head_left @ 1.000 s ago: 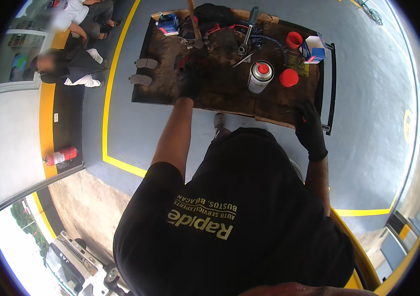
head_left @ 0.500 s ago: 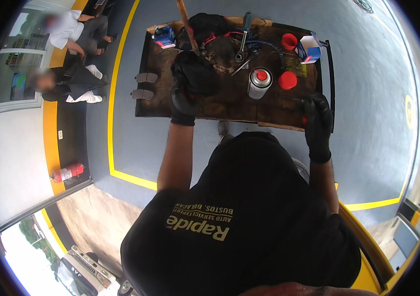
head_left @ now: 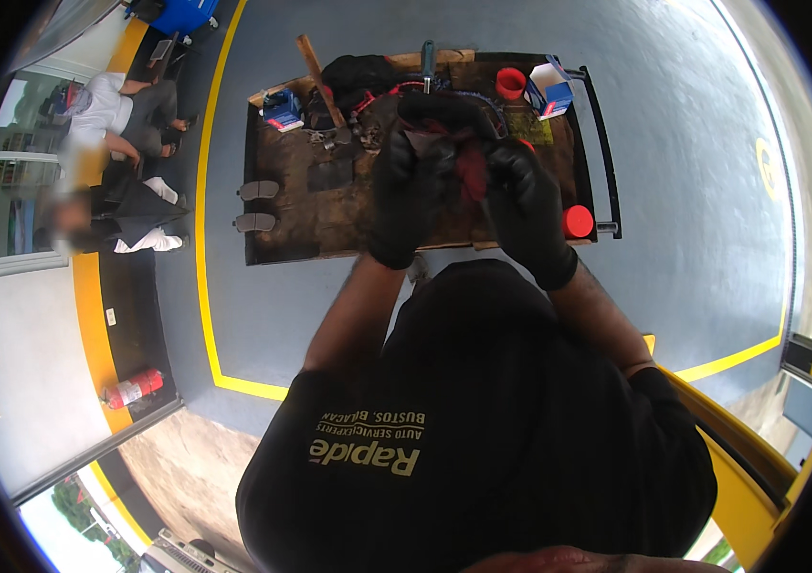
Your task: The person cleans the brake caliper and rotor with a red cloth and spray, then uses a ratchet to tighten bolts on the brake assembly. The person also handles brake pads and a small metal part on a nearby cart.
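Both of my hands wear black gloves and are held close together above the workbench (head_left: pixel 329 215). My left hand (head_left: pixel 411 196) is closed on a dark rag (head_left: pixel 444 113) with a reddish part (head_left: pixel 471 172) hanging between my hands. My right hand (head_left: pixel 525 201) is closed too, its fingertips pinched at the rag's right side; any smaller thing in them is hidden. Beyond the rag a ratchet handle (head_left: pixel 428 62) sticks out. A round red lid or container (head_left: pixel 578 222) is near the right front edge.
Two brake pads (head_left: pixel 258 190) lie at the bench's left. Blue boxes (head_left: pixel 282 110) (head_left: pixel 550 88), a red cup (head_left: pixel 511 83), a wooden stick (head_left: pixel 320 81) and dark cloth (head_left: pixel 358 72) are farther back. Two people (head_left: pixel 105 105) sit left, beyond a yellow floor line; a fire extinguisher (head_left: pixel 134 389) is nearby.
My right hand has moved left to meet my left hand, which has shifted right with the rag. The rag and hands now cover where the spray can stood in view.
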The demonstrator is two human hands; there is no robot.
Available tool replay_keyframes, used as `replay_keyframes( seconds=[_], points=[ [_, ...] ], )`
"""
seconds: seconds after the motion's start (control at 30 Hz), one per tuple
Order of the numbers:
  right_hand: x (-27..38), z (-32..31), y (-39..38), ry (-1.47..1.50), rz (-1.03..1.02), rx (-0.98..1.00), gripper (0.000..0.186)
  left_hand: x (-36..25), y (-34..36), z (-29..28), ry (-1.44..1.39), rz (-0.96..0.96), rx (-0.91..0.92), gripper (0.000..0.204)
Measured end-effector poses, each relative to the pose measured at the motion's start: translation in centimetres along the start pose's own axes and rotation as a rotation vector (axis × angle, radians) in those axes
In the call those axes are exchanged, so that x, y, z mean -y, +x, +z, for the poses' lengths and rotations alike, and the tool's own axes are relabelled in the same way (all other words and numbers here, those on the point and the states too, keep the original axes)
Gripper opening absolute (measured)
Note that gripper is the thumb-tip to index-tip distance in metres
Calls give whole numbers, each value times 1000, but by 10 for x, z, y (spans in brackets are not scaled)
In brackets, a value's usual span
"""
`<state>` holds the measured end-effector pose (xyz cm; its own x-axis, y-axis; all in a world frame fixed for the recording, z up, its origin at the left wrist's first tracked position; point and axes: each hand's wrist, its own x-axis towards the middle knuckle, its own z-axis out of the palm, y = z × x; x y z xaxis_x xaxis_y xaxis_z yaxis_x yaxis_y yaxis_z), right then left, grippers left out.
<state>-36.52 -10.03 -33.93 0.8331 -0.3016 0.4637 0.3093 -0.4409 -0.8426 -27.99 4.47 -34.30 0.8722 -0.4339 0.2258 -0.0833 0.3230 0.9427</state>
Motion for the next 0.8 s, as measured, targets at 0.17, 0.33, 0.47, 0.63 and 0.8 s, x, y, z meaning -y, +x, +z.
replay_keyframes(
  seconds=[0.17, 0.33, 0.47, 0.63, 0.8],
  points=[
    [6, -1, 0, -112, -107, -33, 17, 24, 7, -7, 554, 239, -64, 29],
    [13, 1, 3, -124, -113, -89, 15, 23, 13, 10, -674, -82, -44, 29],
    [16, -5, 3, -113, -42, -102, 18, 13, 9, 4, -670, -211, 161, 39],
    [25, -12, 6, -213, -84, -9, 23, -10, 12, 8, 60, 88, 154, 31],
    [20, -9, 2, -291, -221, 10, 26, -3, 19, 3, 393, 196, 18, 30]
  ],
)
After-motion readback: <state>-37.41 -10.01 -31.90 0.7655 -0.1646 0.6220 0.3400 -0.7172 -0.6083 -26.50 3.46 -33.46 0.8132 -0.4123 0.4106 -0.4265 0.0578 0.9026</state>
